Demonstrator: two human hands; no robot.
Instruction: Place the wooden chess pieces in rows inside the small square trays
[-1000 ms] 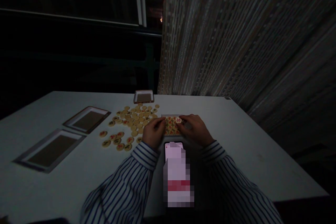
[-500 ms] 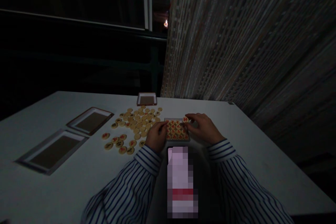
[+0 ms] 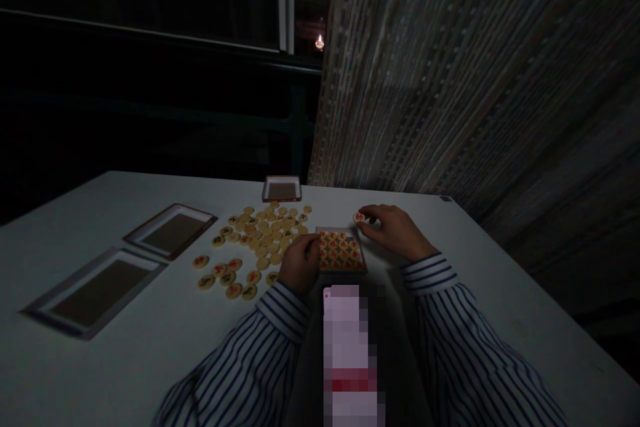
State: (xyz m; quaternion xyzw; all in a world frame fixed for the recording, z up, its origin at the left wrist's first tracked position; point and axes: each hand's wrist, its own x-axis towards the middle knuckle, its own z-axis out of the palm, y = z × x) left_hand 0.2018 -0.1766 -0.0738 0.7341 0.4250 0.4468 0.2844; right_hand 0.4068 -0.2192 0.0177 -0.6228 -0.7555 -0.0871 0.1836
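Observation:
A small shallow box (image 3: 364, 271) lies flat in front of me, filled with rows of round xiangqi pieces (image 3: 341, 252) marked in red, face up. At its left edge my left hand (image 3: 300, 263) is closed, fingers curled at the rim. My right hand (image 3: 393, 230) pinches one red-marked xiangqi piece (image 3: 359, 217) between thumb and fingertips, just beyond the box's far right corner. Left of the box spreads a loose heap of wooden xiangqi pieces (image 3: 263, 240), some face down, others showing red or dark characters.
Two shallow trays, one nearer (image 3: 70, 328) and one farther (image 3: 150, 221), lie on the white table (image 3: 165, 367) at left. A smaller tray (image 3: 282, 199) stands near the far edge. A phone (image 3: 350, 347) with a lit, blurred screen is between my forearms. A string curtain (image 3: 400, 80) hangs behind.
My right hand, with the red-marked piece, has moved away from the box, slightly up and right. The left hand stays at the box's left edge. The view has shifted slightly.

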